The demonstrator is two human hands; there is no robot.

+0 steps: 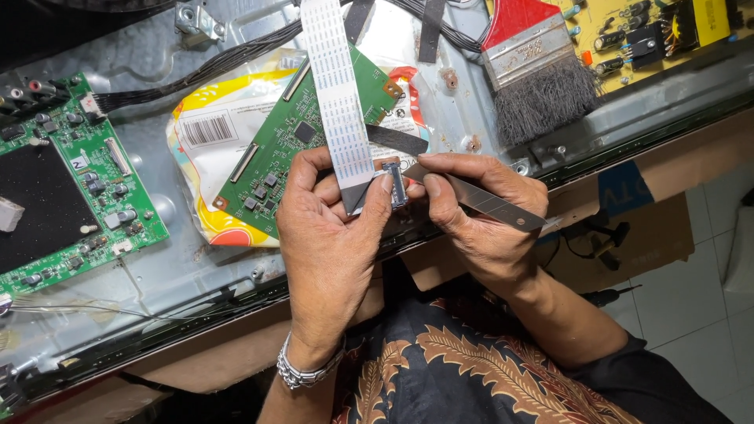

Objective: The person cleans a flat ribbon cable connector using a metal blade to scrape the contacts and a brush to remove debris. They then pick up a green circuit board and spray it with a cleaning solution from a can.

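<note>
While both hands meet over the near edge of the opened metal chassis (pixel 440 118), the scene reads as follows.

Left hand: the left hand (pixel 330 228) is closed in a pinch, thumb and forefinger gripping the dark end of the wide white flat ribbon cable (pixel 336 94) where it joins a small blue-grey connector strip (pixel 395 185); a silver chain bracelet (pixel 306 369) sits on the wrist.

Right hand: the right hand (pixel 479 220) is curled around a thin grey steel cutter blade (pixel 479 202), held between thumb and fingers, the blade's tip touching the connector strip.

Ribbon cable: it runs from the top of the view down across the small green rectangular circuit board (pixel 290 149), ending in the left hand's pinch.

Small board: it lies tilted on a white and yellow plastic packet (pixel 212 133), just beyond the left hand's knuckles.

Large board: a bigger green circuit board with a black centre (pixel 63 188) lies at the left, well apart from the hands, with a bundle of black wires (pixel 204 67) leading away from it.

Brush: a red-handled paintbrush with grey bristles (pixel 534 71) rests on the chassis beyond the right hand.

Yellow board: a yellow circuit board with dark components (pixel 652 31) lies at the top right corner.

Below: brown cardboard (pixel 613 235) and a white tiled floor (pixel 691 314) show under the chassis edge.
</note>
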